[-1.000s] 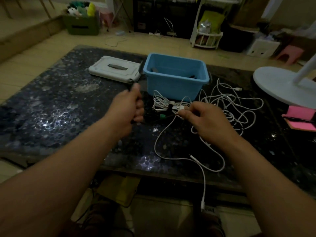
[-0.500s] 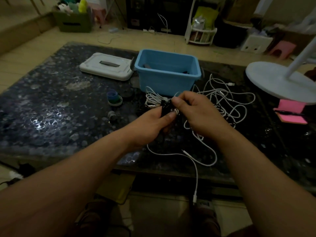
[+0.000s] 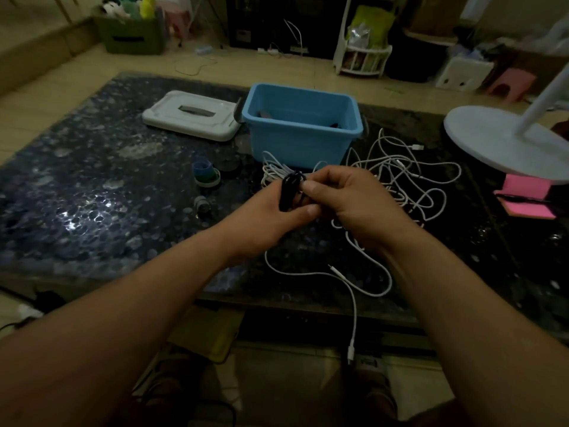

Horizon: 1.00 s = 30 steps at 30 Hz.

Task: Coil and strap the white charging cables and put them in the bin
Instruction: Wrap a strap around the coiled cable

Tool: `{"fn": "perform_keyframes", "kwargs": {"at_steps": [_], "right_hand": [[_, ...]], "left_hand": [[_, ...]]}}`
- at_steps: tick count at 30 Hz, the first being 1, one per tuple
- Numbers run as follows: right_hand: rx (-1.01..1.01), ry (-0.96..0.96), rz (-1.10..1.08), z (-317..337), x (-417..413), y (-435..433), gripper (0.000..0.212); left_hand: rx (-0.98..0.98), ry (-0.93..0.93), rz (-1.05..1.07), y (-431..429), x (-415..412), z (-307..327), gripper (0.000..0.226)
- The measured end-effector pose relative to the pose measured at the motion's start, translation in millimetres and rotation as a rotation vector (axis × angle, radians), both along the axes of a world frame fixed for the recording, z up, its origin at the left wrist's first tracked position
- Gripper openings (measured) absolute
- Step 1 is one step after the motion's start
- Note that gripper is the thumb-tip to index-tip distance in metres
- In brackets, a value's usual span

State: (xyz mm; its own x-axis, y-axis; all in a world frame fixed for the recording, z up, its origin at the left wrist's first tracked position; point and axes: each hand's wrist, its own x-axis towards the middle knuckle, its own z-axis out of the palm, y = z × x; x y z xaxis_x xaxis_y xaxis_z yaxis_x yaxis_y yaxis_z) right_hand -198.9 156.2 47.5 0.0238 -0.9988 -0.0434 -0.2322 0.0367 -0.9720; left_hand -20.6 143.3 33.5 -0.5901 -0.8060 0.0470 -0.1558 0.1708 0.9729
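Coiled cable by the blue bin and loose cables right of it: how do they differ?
The coiled cable is gathered into tight loops; the loose cables sprawl in wide tangles. The coiled cable covers a small patch, the loose cables a broad one. Both are white, on the table, outside the bin.

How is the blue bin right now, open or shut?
Open. The blue bin has no lid on top, so its inside shows; a white lid lies flat on the table beside it.
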Motion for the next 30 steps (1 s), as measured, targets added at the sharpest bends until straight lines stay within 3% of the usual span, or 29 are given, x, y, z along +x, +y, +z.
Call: {"fn": "perform_keyframes", "kwargs": {"at_steps": [2,4,6,9,12,15,21,25,30], "right_hand": [[0.016,-0.059,-0.013,0,4,2,0.006],[-0.014,-0.017,-0.042,-5,4,1,0.003],[-0.054,0.111,-0.049,-6,2,1,0.013],[-0.037,0.287,0.052,-3,5,5,0.042],[-0.125,0.575,0.05,-6,13,8,0.046],[-0.109,0.565,0.056,-10,19,6,0.046],[-0.396,0.669,-0.061,-16,46,-4,0.03],[-0.367,0.689,-0.199,-25,59,-19,0.031],[-0.404,0.683,-0.194,-33,81,-24,0.034]], "left_hand": [[-0.006,-0.032,0.012,-1,2,-2,0.036],[-0.01,-0.095,0.029,-3,4,-5,0.022],[-0.006,-0.131,0.01,-3,5,-4,0.011],[-0.022,-0.142,-0.053,0,2,0,0.018],[-0.082,-0.229,-0.086,8,-1,0,0.024],[-0.106,-0.26,-0.061,6,2,-6,0.028],[-0.163,-0.292,0.062,-6,19,-14,0.053],[-0.134,-0.384,0.144,-12,31,-17,0.037],[-0.169,-0.528,0.157,-6,49,-10,0.012]]}}
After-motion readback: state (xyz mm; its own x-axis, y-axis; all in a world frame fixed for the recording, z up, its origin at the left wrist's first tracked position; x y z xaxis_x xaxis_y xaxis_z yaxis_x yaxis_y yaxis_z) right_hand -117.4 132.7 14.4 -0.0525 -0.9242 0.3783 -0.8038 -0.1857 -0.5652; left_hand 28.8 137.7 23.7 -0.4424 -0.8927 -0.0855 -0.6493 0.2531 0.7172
